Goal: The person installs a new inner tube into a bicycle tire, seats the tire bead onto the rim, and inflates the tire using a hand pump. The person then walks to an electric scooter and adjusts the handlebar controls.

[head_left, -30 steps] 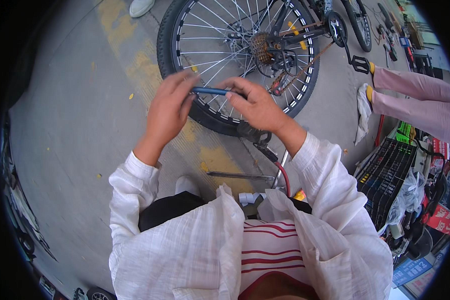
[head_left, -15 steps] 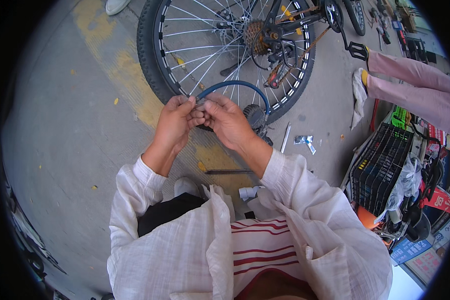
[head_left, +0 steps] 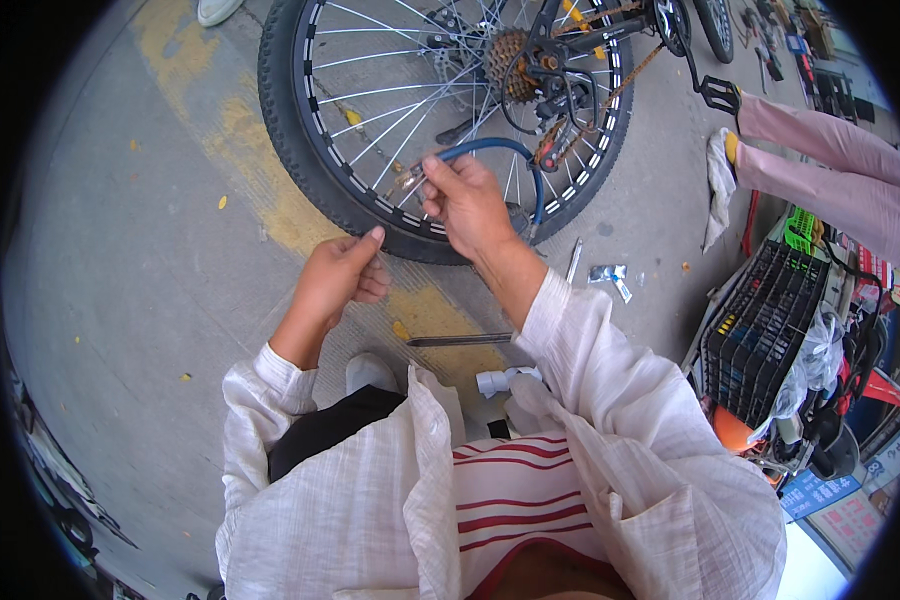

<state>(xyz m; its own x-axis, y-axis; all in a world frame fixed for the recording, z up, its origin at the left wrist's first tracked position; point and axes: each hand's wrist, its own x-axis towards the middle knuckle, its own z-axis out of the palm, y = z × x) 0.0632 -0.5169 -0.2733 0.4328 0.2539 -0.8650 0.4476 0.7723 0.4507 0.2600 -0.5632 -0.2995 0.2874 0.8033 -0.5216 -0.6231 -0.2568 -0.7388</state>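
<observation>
My right hand (head_left: 467, 205) pinches the end of a blue hose (head_left: 495, 143) over the spokes, close to the rim of a bicycle wheel. A small shiny fitting (head_left: 407, 178) shows at the hose's tip. The hose arcs to the right and down past my wrist. My left hand (head_left: 342, 278) is apart from it, just outside the black knobbly tyre (head_left: 282, 130), thumb pressed against curled fingers; whatever may be between them is hidden. Rusty sprockets (head_left: 511, 68) and a derailleur (head_left: 555, 140) sit beyond the hose.
On the concrete lie a dark metal bar (head_left: 458, 341), a silver tool (head_left: 575, 259) and a small packet (head_left: 607, 273). To the right stands a black crate (head_left: 765, 320) with clutter around it. A person's pink trouser legs (head_left: 820, 150) reach in from the right, near the pedal (head_left: 720, 95).
My hands have come apart. The right hand has moved up with the hose end over the spokes; the left has let go and dropped down and slightly left.
</observation>
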